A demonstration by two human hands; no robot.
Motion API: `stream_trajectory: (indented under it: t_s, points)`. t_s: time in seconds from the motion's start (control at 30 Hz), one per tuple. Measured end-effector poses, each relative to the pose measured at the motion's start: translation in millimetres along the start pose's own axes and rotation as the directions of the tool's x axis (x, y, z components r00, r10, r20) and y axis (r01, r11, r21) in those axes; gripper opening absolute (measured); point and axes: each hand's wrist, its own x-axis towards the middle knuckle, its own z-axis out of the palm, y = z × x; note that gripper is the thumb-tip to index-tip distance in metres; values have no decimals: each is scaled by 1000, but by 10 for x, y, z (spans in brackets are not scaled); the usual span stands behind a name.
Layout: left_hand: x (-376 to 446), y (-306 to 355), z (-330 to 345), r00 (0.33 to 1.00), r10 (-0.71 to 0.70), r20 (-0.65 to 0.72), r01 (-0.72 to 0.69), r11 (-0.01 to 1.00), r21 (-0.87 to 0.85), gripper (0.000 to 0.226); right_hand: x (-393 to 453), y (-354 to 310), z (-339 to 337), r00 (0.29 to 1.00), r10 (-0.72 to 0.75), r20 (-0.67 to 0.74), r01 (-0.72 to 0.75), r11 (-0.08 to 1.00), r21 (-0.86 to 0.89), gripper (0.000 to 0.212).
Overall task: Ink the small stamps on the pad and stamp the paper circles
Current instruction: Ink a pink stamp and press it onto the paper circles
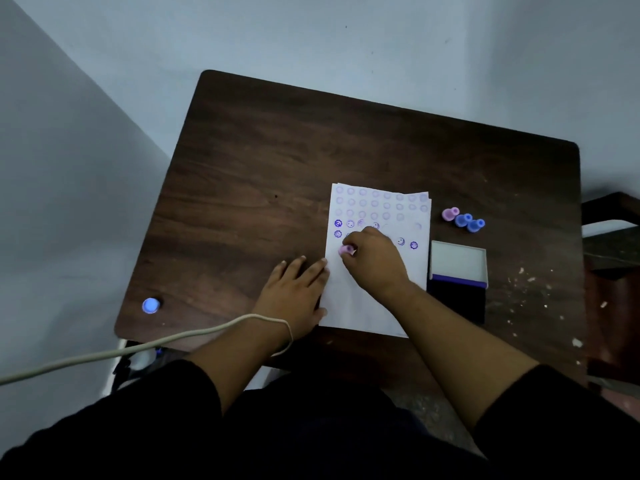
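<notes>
A white paper sheet (377, 209) printed with rows of faint circles lies on the dark wooden table (277, 161); several circles in its lower rows carry purple stamp marks. My right hand (375, 259) is closed around a small pink stamp (345, 250), held low over the sheet's left side. My left hand (294, 289) lies flat, fingers spread, on the table and the sheet's left edge. To the right of the sheet sits the open ink pad (457, 271), with its dark pad facing me and its pale lid behind.
One pink stamp (449, 213) and two blue stamps (469, 222) stand beyond the ink pad. A blue glowing round object (151, 305) sits at the table's near left corner. A pale cable (138, 348) loops around my left wrist. A wall lies behind the table.
</notes>
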Motion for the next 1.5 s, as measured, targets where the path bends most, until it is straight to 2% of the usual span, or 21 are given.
stream_trajectory:
  t_s: [0.5, 0.73, 1.5]
  points:
    - [1, -40, 47, 999, 12, -36, -13, 1000, -27, 75, 216, -100, 94, 997, 40, 72, -34, 996, -84, 21]
    - [13, -53, 42, 1000, 10, 0, -10, 1000, -18, 74, 310, -109, 117, 991, 51, 120, -38, 993, -114, 21]
    - [-4, -18, -18, 999, 21, 38, -20, 1000, -21, 73, 310, -185, 137, 990, 65, 129, -44, 986, -161, 19]
